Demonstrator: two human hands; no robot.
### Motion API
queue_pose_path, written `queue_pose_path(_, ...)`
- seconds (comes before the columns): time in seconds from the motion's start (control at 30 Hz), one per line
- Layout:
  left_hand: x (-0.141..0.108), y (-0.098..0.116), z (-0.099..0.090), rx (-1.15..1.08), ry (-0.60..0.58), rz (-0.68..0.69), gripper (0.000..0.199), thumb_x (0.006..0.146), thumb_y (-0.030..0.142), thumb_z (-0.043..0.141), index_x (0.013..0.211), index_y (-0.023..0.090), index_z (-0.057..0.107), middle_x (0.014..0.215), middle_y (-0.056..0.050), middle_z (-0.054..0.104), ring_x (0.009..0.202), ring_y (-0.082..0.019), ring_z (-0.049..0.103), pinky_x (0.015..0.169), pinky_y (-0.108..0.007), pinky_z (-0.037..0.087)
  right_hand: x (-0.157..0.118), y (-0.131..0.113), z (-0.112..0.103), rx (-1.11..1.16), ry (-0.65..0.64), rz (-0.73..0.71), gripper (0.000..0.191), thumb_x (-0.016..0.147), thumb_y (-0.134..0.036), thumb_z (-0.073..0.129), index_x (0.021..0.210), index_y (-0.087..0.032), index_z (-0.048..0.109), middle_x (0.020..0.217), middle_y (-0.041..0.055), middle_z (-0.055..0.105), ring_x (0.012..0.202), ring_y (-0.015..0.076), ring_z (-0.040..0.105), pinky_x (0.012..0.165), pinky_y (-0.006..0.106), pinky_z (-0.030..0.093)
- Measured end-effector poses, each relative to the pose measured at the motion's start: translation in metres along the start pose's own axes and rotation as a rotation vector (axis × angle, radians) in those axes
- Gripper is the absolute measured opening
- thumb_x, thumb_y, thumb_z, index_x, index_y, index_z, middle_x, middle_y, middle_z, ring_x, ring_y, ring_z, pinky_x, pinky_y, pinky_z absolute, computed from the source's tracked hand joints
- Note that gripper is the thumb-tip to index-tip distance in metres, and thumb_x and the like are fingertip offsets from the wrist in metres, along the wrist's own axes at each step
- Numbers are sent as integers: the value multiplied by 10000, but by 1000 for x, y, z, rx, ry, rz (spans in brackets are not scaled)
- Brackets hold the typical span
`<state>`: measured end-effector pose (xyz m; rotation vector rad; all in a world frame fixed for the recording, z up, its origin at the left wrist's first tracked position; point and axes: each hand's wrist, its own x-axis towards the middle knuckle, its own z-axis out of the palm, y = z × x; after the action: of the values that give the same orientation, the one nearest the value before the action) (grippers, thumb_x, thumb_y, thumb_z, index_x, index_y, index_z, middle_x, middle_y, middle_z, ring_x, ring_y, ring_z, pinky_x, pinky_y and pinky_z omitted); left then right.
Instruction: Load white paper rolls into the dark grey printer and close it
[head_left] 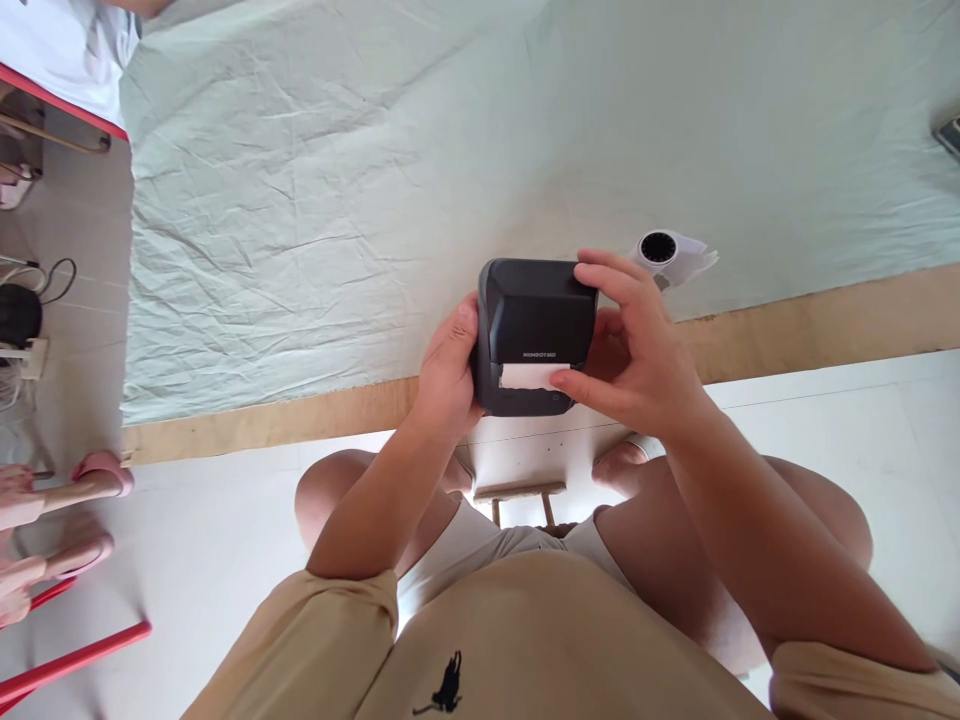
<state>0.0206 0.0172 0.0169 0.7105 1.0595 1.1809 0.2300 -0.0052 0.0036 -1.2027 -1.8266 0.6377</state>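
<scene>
A black label printer (544,305) is held up over the front edge of the table, with a white label strip (525,376) showing at its slot. My left hand (450,365) is closed around the printer's left side, thumb along the edge. My right hand (637,345) grips its right side; the fingers lie at the far right corner and the thumb presses on the label's right end. Just beyond my right hand, a label roll (660,248) with a black core rests on the cloth, its loose end trailing right.
A pale green wrinkled cloth (322,200) covers the table, whose wooden edge (810,315) runs along the front. A dark object (949,132) lies at the far right. At left are another person's feet in pink slippers (101,475), red metal legs (82,660) and cables.
</scene>
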Motion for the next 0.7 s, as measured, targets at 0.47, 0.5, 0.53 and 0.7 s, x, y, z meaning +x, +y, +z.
queue_pose_path(0.47, -1, 0, -7, 87, -283, -76, 645, 966, 780, 860, 1350, 271, 767, 1249, -86, 907, 1298, -370, 882, 912, -440, 759, 15, -26, -1, -33, 501, -80, 89, 1126, -387, 727, 1069, -330, 689, 884, -35, 869, 519, 136, 611, 446, 312, 358)
queue_pose_path(0.5, -1, -1, -8, 110, -301, -65, 664, 994, 800, 815, 1389, 270, 751, 1308, -97, 898, 1343, -370, 864, 997, -466, 751, 16, -26, -3, -47, 483, -86, 103, 1099, -323, 745, 1013, -320, 688, 909, -36, 879, 538, 133, 633, 456, 308, 373)
queue_pose_path(0.53, -1, -2, -9, 138, -320, -45, 683, 1013, 814, 781, 1424, 270, 736, 1369, -103, 884, 1390, -368, 841, 1076, -482, 731, 17, -26, -5, -90, 444, -96, 126, 1075, -249, 748, 977, -311, 699, 883, -46, 867, 549, 130, 645, 473, 306, 391)
queue_pose_path(0.7, 3, -8, -20, 257, -439, 40, 733, 1012, 829, 766, 1453, 245, 728, 1424, -103, 841, 1400, -339, 780, 1156, -438, 648, 16, -31, -16, -455, 238, -145, 162, 999, -161, 721, 993, -285, 825, 722, -51, 767, 580, 134, 624, 531, 314, 370)
